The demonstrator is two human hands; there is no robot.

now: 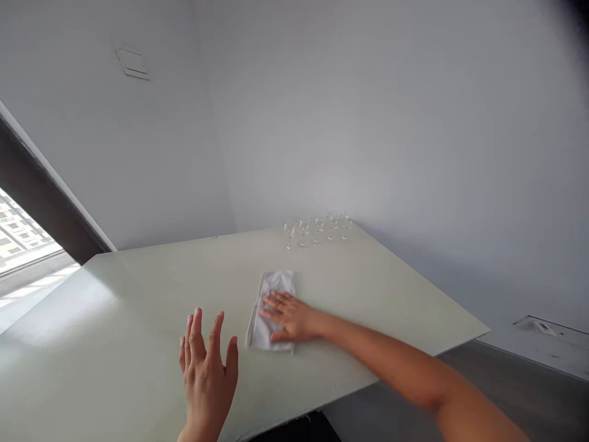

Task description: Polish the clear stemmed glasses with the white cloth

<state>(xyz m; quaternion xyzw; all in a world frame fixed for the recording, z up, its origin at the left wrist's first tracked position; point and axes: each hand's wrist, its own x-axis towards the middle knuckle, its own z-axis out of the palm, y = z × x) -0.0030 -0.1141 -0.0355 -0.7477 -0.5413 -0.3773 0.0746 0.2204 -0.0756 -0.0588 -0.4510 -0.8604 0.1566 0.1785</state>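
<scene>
A folded white cloth (pixel 276 283) lies flat near the middle of the pale table (pixel 151 307). Spread across it is my right hand (pixel 291 317), palm down, fingers extended and pressing on the fabric without gripping it. My left hand (pixel 207 374) is raised at the table's near side, left of the cloth, with its fingers apart and nothing in it. Several small clear stemmed glasses (pixel 317 230) stand in a row at the table's far corner, beyond the cloth and out of reach of both hands' present positions.
Grey walls (pixel 368 123) meet behind the table, with a light switch (pixel 133 62) at upper left. A window (pixel 21 236) lets in bright light on the left. The table's right edge (pixel 427 285) slants toward a low wall socket or panel (pixel 547 331).
</scene>
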